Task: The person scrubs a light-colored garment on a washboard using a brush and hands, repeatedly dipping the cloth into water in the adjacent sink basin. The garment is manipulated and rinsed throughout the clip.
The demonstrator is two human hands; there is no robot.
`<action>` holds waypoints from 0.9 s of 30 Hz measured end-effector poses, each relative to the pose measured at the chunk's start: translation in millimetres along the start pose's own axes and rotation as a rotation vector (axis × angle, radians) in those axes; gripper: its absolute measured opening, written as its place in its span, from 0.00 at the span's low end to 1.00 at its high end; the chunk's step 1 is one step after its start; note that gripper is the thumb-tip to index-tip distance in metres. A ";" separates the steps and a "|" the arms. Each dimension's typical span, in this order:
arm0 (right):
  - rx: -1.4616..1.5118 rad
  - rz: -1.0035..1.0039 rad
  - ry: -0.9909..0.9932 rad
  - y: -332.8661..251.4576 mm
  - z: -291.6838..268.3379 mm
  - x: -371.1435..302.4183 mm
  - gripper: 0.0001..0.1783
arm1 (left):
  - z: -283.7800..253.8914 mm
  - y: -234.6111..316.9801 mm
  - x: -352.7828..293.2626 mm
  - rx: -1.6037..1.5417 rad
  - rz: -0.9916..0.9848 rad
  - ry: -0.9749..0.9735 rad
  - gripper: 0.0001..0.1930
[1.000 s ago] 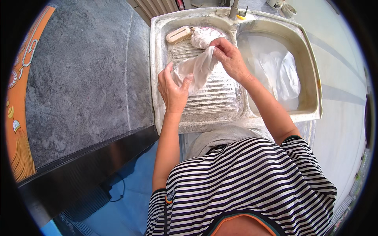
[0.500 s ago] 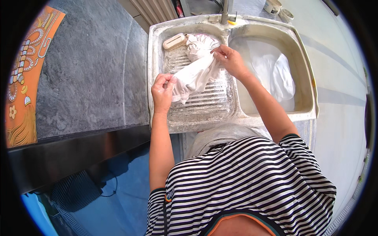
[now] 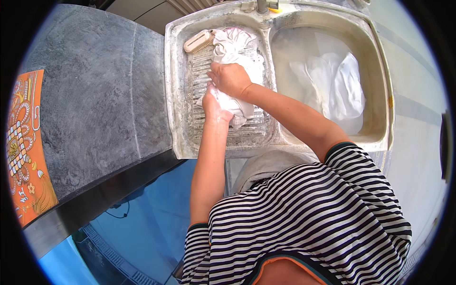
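A wet white garment [image 3: 242, 110] lies bunched over the ribbed washboard side [image 3: 194, 76] of the sink. Its gathered upper part with a pink edge rests farther back on the ribs. My right hand [image 3: 231, 80] is closed on the cloth near its middle, fingers pointing left. Just below it, my left hand [image 3: 214, 104] is closed round the lower cloth, its palm partly turned up. The two hands are almost touching, and some fingertips are hidden between them. Beside the garment, a beige scrubbing brush [image 3: 198, 42] sits at the back left of the washboard.
In the right basin [image 3: 380, 95], another white cloth [image 3: 349, 88] soaks in cloudy water. A tap [image 3: 262, 6] stands at the back rim near a small yellow thing. To the left are a grey counter [image 3: 90, 90] and an orange decorated sheet [image 3: 35, 175].
My hands have come together over the washboard; before, they held the garment stretched between them. The right hand moved left, and the cloth is now bunched. The view has shifted somewhat.
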State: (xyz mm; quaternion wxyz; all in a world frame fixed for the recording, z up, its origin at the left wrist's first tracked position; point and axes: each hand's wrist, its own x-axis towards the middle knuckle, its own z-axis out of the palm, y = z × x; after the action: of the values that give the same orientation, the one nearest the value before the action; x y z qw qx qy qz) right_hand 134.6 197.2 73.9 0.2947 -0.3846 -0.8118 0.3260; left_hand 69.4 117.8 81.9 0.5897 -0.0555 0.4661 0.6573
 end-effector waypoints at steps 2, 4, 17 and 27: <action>0.073 -0.159 0.064 -26.7 7.3 -22.5 0.18 | -21.7 6.4 10.3 0.008 0.026 0.010 0.22; 0.186 -0.386 0.010 -63.0 12.3 -68.4 0.18 | -95.4 16.0 37.9 -0.129 -0.005 -0.482 0.23; 0.212 0.171 0.052 24.5 -5.7 41.9 0.20 | -49.7 10.1 15.4 1.045 0.940 0.281 0.28; 0.451 0.174 -0.017 40.9 -22.1 43.1 0.29 | -65.8 3.7 -9.2 1.205 0.454 0.041 0.14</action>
State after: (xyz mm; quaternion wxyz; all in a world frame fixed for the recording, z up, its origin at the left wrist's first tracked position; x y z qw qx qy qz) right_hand 145.6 259.2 66.4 0.3371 -0.3750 -0.6845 0.5265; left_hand 37.7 67.0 52.9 0.3548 0.3730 0.7648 0.3874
